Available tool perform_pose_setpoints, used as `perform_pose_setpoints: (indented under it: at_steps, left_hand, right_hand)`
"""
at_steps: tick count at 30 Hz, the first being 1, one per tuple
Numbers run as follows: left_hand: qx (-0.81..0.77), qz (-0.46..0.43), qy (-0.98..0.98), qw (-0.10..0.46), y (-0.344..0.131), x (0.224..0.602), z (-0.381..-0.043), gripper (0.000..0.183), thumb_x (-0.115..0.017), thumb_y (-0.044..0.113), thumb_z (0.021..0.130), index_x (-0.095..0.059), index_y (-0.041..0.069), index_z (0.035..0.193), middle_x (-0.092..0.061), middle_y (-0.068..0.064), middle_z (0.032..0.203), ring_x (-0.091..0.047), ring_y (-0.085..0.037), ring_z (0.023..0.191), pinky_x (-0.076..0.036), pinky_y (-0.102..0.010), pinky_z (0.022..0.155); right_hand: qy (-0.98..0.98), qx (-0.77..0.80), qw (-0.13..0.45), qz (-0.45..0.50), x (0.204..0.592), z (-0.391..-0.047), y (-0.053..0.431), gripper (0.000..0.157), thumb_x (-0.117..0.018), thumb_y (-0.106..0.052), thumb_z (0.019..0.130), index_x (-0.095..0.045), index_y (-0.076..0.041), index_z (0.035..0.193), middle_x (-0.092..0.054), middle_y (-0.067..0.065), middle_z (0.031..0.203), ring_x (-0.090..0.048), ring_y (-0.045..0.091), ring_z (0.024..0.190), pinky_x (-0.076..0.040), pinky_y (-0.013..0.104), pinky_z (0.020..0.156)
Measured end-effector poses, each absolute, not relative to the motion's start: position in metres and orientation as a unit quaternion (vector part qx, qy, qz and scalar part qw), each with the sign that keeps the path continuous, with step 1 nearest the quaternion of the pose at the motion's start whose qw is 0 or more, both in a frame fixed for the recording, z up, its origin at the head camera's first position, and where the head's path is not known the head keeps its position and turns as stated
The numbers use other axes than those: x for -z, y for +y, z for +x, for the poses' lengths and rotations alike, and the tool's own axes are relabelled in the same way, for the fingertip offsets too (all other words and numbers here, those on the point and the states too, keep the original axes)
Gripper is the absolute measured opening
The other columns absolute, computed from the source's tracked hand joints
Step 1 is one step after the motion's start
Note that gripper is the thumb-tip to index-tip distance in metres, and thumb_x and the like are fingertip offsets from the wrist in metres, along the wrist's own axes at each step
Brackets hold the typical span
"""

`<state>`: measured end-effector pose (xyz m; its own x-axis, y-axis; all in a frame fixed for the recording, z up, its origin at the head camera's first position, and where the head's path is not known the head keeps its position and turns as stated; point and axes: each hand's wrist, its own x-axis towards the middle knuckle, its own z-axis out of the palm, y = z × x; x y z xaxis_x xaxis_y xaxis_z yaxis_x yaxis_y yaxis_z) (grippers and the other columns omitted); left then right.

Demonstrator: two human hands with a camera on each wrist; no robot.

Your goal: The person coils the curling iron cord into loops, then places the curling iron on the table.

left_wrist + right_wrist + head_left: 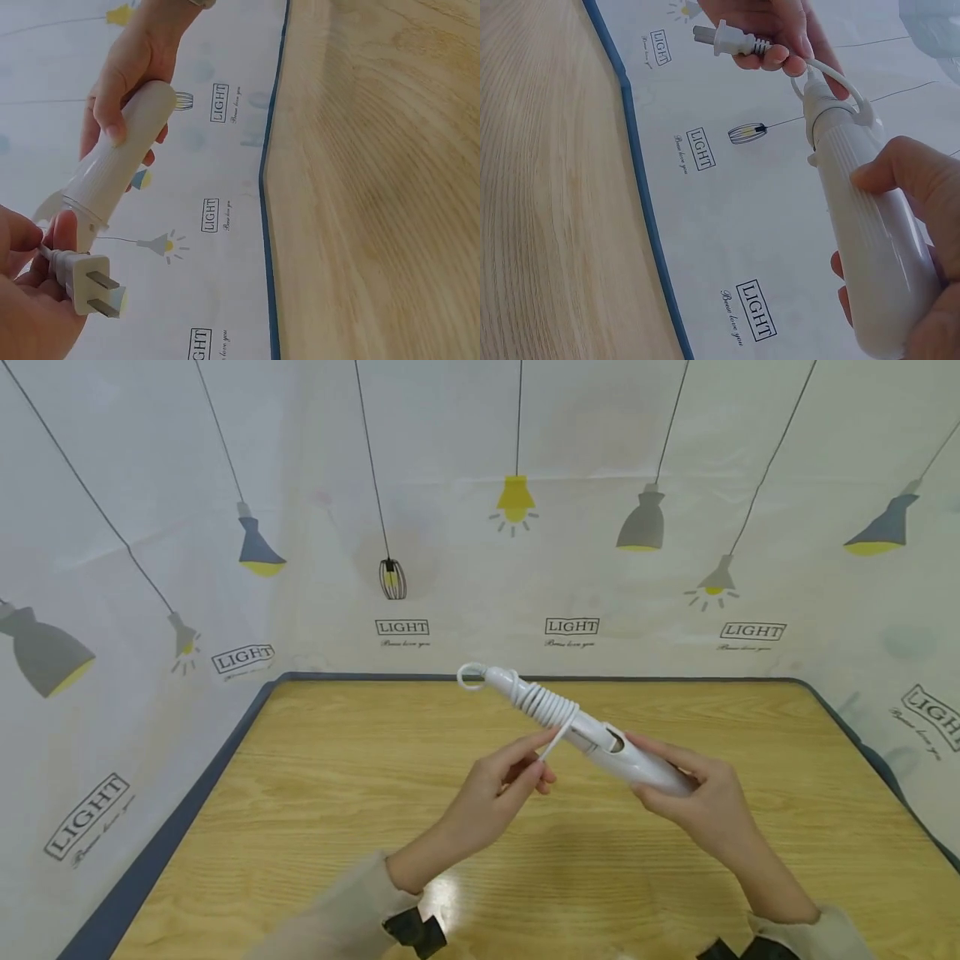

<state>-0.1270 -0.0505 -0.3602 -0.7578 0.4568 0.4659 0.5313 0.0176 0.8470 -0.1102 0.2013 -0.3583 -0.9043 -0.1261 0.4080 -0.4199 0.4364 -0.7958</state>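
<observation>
A white curling iron (645, 770) is held slantwise above the table, its cord end pointing up to the left. My right hand (712, 793) grips its thick, ribbed body, thumb along one side in the right wrist view. White power cord (546, 703) is wound in several turns round the slimmer part, with a small loop sticking out at the tip. Between the fingers of my left hand (483, 797) the cord's free end is pinched. The two-pin plug (90, 283) juts out beside those fingers in the left wrist view. Near the iron's middle, a lever piece (613, 739) stands out.
A wooden table (337, 777) with a dark blue edge spreads below both hands. Behind it and at the sides rises white wall covering (450, 527) printed with lamps and lettering.
</observation>
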Motion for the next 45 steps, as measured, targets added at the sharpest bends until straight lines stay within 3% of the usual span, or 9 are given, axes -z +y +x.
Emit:
perform_pose_setpoints:
  at_steps: [6, 14, 23, 27, 30, 35, 37, 41, 45]
  left_hand:
    - [0.669, -0.318, -0.672, 0.011, -0.044, 0.368, -0.129, 0.02, -0.05, 0.005, 0.094, -0.058, -0.005, 0.11, -0.062, -0.018, 0.091, -0.061, -0.02, 0.085, -0.051, -0.035, 0.076]
    - [0.646, -0.326, -0.69, -0.006, -0.045, 0.378, -0.145, 0.017, -0.053, 0.006, 0.093, -0.064, -0.003, 0.102, -0.066, -0.015, 0.094, -0.061, -0.018, 0.085, -0.049, -0.029, 0.071]
    - [0.592, -0.365, -0.713, -0.091, -0.054, 0.386, -0.165, 0.015, -0.053, 0.007, 0.093, -0.064, -0.002, 0.099, -0.066, -0.014, 0.096, -0.06, -0.013, 0.089, -0.049, -0.029, 0.078]
    - [0.6, -0.419, -0.665, -0.15, -0.056, 0.387, -0.174, 0.021, -0.051, 0.012, 0.094, -0.057, -0.008, 0.099, -0.063, -0.019, 0.094, -0.061, -0.019, 0.089, -0.048, -0.034, 0.083]
    - [0.589, -0.435, -0.648, -0.209, -0.058, 0.382, -0.178, 0.025, -0.053, 0.014, 0.093, -0.053, -0.011, 0.096, -0.06, -0.02, 0.087, -0.061, -0.018, 0.082, -0.049, -0.035, 0.079]
    - [0.532, -0.472, -0.66, -0.241, -0.068, 0.36, -0.178, 0.01, -0.055, -0.002, 0.089, -0.058, -0.012, 0.091, -0.062, -0.009, 0.079, -0.057, -0.01, 0.071, -0.05, -0.028, 0.068]
    - [0.528, -0.507, -0.627, -0.266, -0.071, 0.356, -0.181, 0.013, -0.056, 0.0, 0.089, -0.06, -0.012, 0.091, -0.059, -0.003, 0.077, -0.052, -0.01, 0.068, -0.047, -0.026, 0.065]
    - [0.517, -0.539, -0.562, -0.356, -0.076, 0.359, -0.195, 0.02, -0.059, 0.006, 0.089, -0.06, -0.014, 0.092, -0.056, 0.001, 0.081, -0.046, -0.011, 0.071, -0.041, -0.026, 0.065]
    - [0.454, -0.542, -0.585, -0.398, -0.078, 0.354, -0.2, 0.015, -0.061, -0.003, 0.085, -0.061, -0.014, 0.096, -0.059, -0.003, 0.092, -0.049, -0.011, 0.078, -0.044, -0.027, 0.069]
  right_hand:
    - [-0.82, -0.529, 0.14, 0.167, 0.355, -0.107, 0.202, 0.049, -0.072, 0.006, 0.074, -0.061, -0.007, 0.121, -0.06, -0.018, 0.107, -0.055, 0.011, 0.08, -0.05, 0.026, 0.055]
    - [-0.806, -0.551, 0.125, 0.177, 0.349, -0.102, 0.206, 0.051, -0.071, 0.008, 0.073, -0.061, -0.006, 0.121, -0.061, -0.017, 0.109, -0.055, 0.011, 0.079, -0.049, 0.028, 0.051]
    - [-0.799, -0.552, 0.103, 0.216, 0.348, -0.099, 0.209, 0.051, -0.069, 0.011, 0.073, -0.061, -0.006, 0.12, -0.063, -0.009, 0.112, -0.057, 0.012, 0.077, -0.049, 0.028, 0.054]
    - [-0.782, -0.565, 0.088, 0.247, 0.349, -0.098, 0.211, 0.052, -0.068, 0.014, 0.072, -0.061, -0.005, 0.121, -0.062, -0.007, 0.114, -0.058, 0.013, 0.078, -0.05, 0.028, 0.055]
    - [-0.761, -0.575, 0.075, 0.291, 0.349, -0.099, 0.213, 0.054, -0.066, 0.018, 0.071, -0.06, -0.004, 0.12, -0.062, -0.005, 0.115, -0.057, 0.012, 0.078, -0.049, 0.027, 0.056]
    - [-0.747, -0.559, 0.037, 0.358, 0.349, -0.099, 0.216, 0.055, -0.067, 0.018, 0.07, -0.06, -0.003, 0.12, -0.063, -0.002, 0.113, -0.057, 0.012, 0.075, -0.049, 0.027, 0.055]
    - [-0.747, -0.55, 0.016, 0.372, 0.349, -0.098, 0.217, 0.054, -0.068, 0.016, 0.07, -0.06, -0.003, 0.12, -0.064, 0.0, 0.111, -0.057, 0.013, 0.074, -0.049, 0.029, 0.055]
    - [-0.753, -0.536, -0.029, 0.381, 0.351, -0.097, 0.216, 0.052, -0.068, 0.011, 0.073, -0.061, -0.007, 0.121, -0.065, 0.002, 0.108, -0.056, 0.014, 0.072, -0.049, 0.03, 0.056]
    - [-0.754, -0.511, -0.049, 0.41, 0.353, -0.099, 0.214, 0.051, -0.069, 0.008, 0.074, -0.061, -0.011, 0.121, -0.064, 0.003, 0.106, -0.055, 0.013, 0.071, -0.049, 0.029, 0.054]
